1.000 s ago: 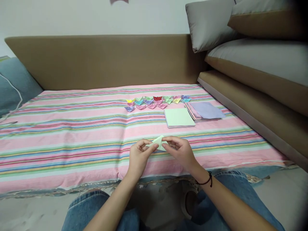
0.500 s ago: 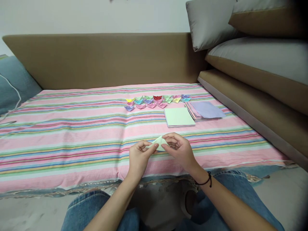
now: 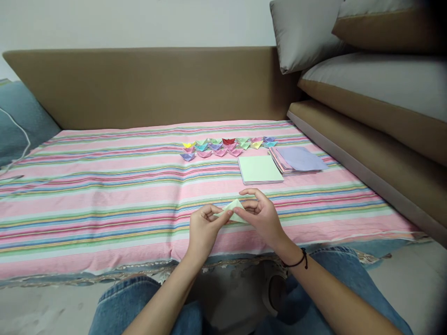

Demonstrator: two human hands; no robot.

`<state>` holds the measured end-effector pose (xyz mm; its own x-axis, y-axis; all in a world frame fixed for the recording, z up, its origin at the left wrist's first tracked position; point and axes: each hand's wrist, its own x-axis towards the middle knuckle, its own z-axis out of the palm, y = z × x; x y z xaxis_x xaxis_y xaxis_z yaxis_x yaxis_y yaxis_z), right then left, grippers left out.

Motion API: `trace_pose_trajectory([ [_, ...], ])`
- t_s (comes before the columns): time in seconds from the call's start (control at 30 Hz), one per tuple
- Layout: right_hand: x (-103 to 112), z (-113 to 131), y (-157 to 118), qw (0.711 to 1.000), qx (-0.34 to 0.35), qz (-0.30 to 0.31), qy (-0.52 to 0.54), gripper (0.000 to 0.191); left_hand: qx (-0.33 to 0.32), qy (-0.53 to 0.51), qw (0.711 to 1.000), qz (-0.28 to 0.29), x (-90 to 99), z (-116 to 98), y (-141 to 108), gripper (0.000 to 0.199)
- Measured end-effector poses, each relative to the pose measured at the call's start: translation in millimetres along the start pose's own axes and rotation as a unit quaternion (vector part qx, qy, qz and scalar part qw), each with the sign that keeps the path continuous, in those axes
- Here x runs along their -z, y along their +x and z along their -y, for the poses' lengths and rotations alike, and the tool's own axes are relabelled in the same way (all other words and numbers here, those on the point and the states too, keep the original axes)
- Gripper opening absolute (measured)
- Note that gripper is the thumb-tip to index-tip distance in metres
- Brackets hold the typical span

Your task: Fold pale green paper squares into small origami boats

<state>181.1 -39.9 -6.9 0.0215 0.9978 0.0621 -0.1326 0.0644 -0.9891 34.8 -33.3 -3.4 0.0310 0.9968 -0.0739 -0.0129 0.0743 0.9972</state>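
A small folded piece of pale green paper (image 3: 236,204) is held between both hands, above the near part of the striped cloth. My left hand (image 3: 206,228) pinches its left side, thumb in front and fingers behind. On the other side my right hand (image 3: 262,216) grips the paper with its thumb in front; the index finger is raised off it and the other fingers are curled behind. The thumbs nearly meet at the paper's lower middle. Beyond the hands lies a stack of pale green square paper (image 3: 260,169).
Several small folded paper boats (image 3: 217,147) in many colours stand in rows farther back. A fanned stack of coloured paper (image 3: 301,159) lies right of the green one. Cushions (image 3: 377,88) are piled at the right. A striped cloth (image 3: 104,200) covers the seat.
My right index finger has lifted away from the paper's top. The paper has shifted slightly right, with its peak now uncovered, and my left hand has moved slightly right too.
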Motion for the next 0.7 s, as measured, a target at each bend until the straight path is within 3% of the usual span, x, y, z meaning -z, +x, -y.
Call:
trace_pose_trajectory([
  [0.27,2.1,-4.0,1.9,0.997,-0.066,-0.030,0.031,0.033,0.000,-0.057,0.998,0.027,-1.4,-3.5,-3.5,0.029],
  [0.4,2.8,-1.5,1.9,0.992,-0.097,0.006,0.079,0.025,0.000,-0.100,0.994,0.050,-0.1,-4.4,-4.1,0.040],
  [0.5,3.0,1.0,2.0,0.992,-0.094,0.028,0.083,0.022,-0.002,-0.099,0.993,0.061,0.1,-5.2,-3.6,0.043],
  [0.7,2.7,1.8,2.7,0.995,-0.062,-0.026,0.069,0.021,0.002,-0.109,0.992,0.070,-3.2,-3.7,-3.8,0.047],
])
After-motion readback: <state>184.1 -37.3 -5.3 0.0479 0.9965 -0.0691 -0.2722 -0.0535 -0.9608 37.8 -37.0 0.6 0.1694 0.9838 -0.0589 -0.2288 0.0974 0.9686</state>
